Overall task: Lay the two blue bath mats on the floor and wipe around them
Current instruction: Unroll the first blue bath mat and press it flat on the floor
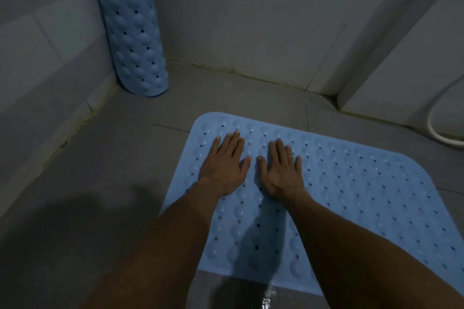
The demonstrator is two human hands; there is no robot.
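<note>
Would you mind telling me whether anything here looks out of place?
Yes: the second mat stands rolled upright in the corner, not laid out. The flat mat lies under both hands.

We see a dim room: grey tiled floor (105, 183) filling the lower left, tiled walls (238, 12) meeting at upper centre, a white hose (437, 118) at right edge.

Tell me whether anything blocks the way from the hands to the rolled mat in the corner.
Nothing visible does. The left hand and right hand press flat on the laid mat; only bare floor lies between them and the rolled mat, which stands upright in the corner.
</note>
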